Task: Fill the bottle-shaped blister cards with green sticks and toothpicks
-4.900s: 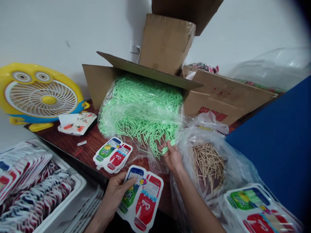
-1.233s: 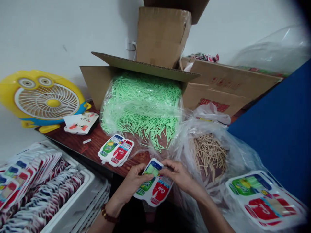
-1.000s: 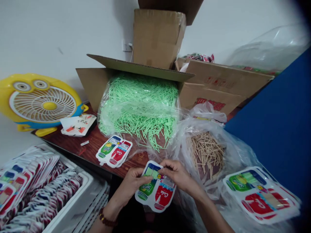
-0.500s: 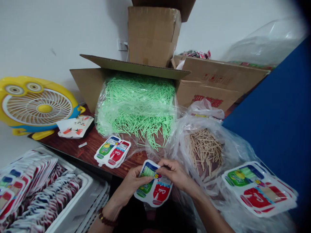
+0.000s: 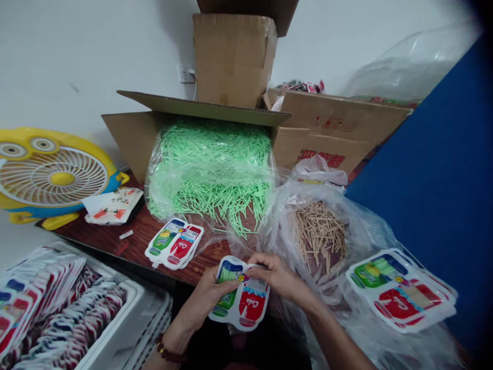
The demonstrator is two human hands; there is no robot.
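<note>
Between my two hands is a flat twin-bottle candy pack point(image 5: 252, 308), one half green "Sprite", the other red "Cola". Green sticks show behind the window of its green half. My left hand point(image 5: 206, 298) is closed on the left edge, thumb lying across the front. With bent fingers, my right hand point(image 5: 273, 277) pinches the top of the red half; its fingertips cover what is there. A bag of brown sticks point(image 5: 321, 234) lies just beyond my right hand. Farther off, loose green sticks point(image 5: 215, 190) spill in clear plastic from an open carton.
Similar packs point(image 5: 175, 244) lie on the dark wooden table point(image 5: 134, 249). Another stack of packs point(image 5: 402, 288) is at right on plastic. A white crate point(image 5: 111, 329) full of packs stands lower left, below a yellow fan point(image 5: 61, 177). A blue panel point(image 5: 423, 169) bounds the right side.
The whole scene has slid slightly left in the picture as the camera turned. Both hands keep their hold on the same pack, with only slight finger movement.
</note>
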